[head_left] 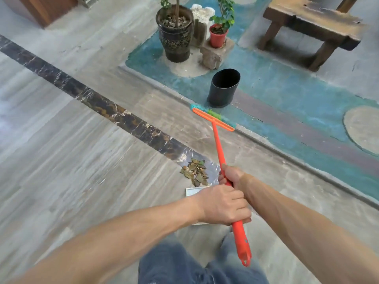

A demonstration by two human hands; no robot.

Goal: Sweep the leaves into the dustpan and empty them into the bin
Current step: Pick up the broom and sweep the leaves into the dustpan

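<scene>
home patio | marble-tiled floor | potted plants | rough wooden bench

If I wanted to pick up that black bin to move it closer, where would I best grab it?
Judging by its shape, grip the open top rim of the black cylindrical bin, coming from above on the near side. It stands upright with smooth, handle-less walls, so the rim looks like the only edge fingers can hook.

Orange broom, head with green and teal bristles beside the upright black bin. Small pile of dry leaves just before a pale dustpan, mostly hidden.
</scene>
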